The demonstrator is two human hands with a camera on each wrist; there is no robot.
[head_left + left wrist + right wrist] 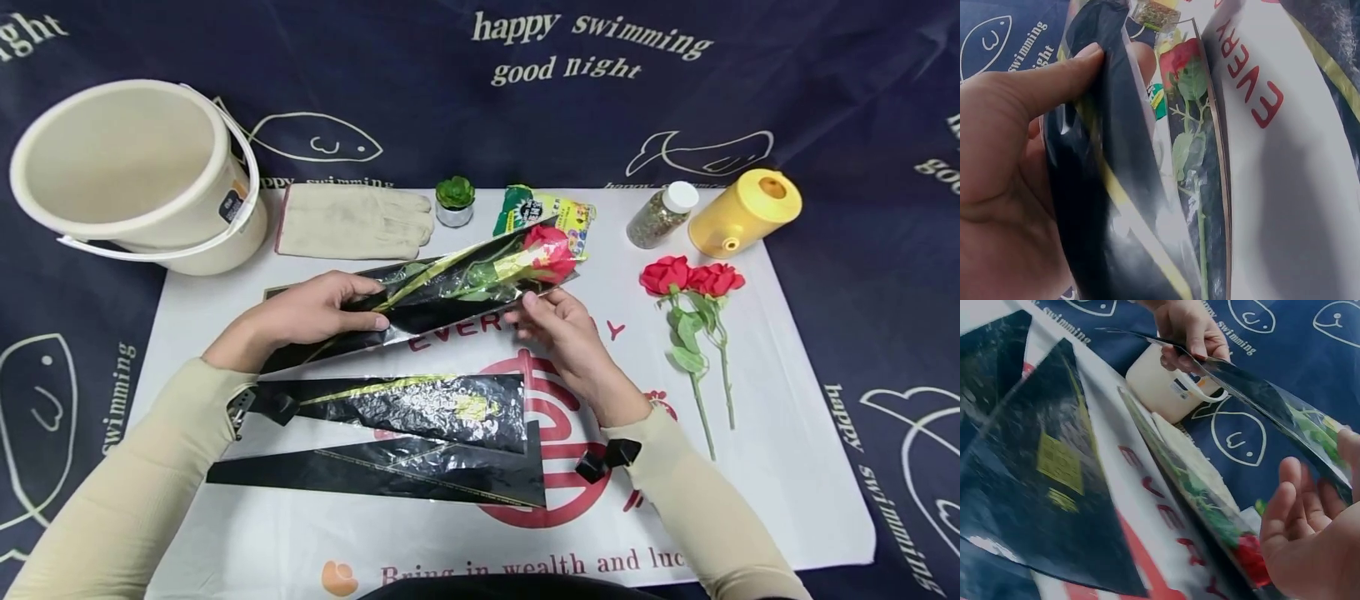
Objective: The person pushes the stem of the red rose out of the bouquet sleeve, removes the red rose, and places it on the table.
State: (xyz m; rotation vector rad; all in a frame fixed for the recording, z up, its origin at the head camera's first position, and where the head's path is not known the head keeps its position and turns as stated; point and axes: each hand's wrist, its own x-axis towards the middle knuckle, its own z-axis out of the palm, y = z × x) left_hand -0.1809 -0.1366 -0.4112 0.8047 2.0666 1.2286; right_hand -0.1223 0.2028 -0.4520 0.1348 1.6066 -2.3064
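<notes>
Black film with gold stripes forms the sleeve point(438, 304) held in front of the potted succulent point(454, 200), a red rose point(551, 252) showing inside. In front and to the left of the succulent, the left hand point(318, 315) pinches it between thumb and fingers. The right hand point(567, 343), in front and to the right of the succulent, has loosely bent fingers at the sleeve's wide end; whether they pinch it, I cannot tell.

The wrapping looks half done: a second filled sleeve point(1211, 172) lies in front of the succulent on the white cloth point(780, 400). Two flat black sleeves point(420, 408) farther in front show no rose, and two loose red roses point(664, 275) lie to the succulent's right; these seem to be what is left.

Behind the succulent, the navy backdrop point(540, 117) reads "happy swimming" and "good night". In front of it, the white cloth shows "EVERY" and "Bring in wealth and luc", cut off by an arm point(697, 500). Print on the packet point(528, 208) just right of the succulent and the bucket point(183, 221) far left of it is too small to read.
</notes>
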